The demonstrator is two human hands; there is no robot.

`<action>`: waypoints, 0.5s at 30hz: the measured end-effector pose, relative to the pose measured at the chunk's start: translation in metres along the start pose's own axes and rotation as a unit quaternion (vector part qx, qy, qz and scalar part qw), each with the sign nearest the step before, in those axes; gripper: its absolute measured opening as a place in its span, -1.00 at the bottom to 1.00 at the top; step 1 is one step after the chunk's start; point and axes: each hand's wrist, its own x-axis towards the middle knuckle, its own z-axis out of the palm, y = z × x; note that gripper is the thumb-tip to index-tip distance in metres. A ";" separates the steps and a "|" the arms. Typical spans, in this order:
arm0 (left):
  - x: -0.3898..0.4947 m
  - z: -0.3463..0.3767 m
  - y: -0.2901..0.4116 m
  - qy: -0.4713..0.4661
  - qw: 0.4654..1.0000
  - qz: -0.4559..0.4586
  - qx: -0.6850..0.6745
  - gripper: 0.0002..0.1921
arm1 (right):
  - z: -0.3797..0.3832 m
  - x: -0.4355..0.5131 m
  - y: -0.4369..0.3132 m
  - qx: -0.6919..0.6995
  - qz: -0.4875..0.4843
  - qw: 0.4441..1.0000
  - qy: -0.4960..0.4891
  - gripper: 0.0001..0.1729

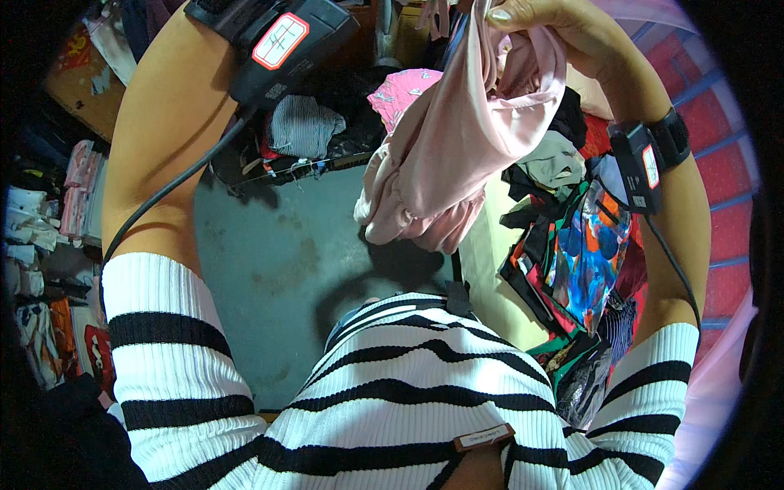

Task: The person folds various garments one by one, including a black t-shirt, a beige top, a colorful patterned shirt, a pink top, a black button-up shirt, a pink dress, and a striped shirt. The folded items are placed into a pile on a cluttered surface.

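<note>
At the top edge, my right hand (545, 17) pinches a pale pink garment (456, 138) between thumb and fingers; part of this hand is cut off. The gathered cloth hangs in loose folds above the grey floor. My left forearm reaches up past the top edge, and my left hand is out of view. Before me, behind the hanging garment, lies a bright pink patterned cloth (401, 92). A black device is strapped near each wrist, with a cable running down the arm.
A pile of mixed clothes (588, 245) lies on a pale surface at right, beside pink netting (716, 392). Grey striped cloth (306, 125) rests among dark items at upper left. Shelves hold folded goods (79, 190) at far left. Grey floor (263, 275) shows between my arms.
</note>
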 end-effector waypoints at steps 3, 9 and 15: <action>0.001 0.009 -0.001 0.021 0.997 0.079 0.005 -0.82 | 0.001 -0.005 0.005 0.044 0.005 0.999 0.016 -0.70; -0.033 0.043 -0.052 0.194 0.960 -0.055 -0.197 -0.54 | -0.009 -0.034 -0.028 0.092 -0.106 0.988 -0.060 -0.79; -0.076 0.190 -0.094 0.146 0.847 -0.213 -0.465 -0.48 | -0.025 -0.065 -0.048 0.095 -0.278 0.955 0.051 -0.81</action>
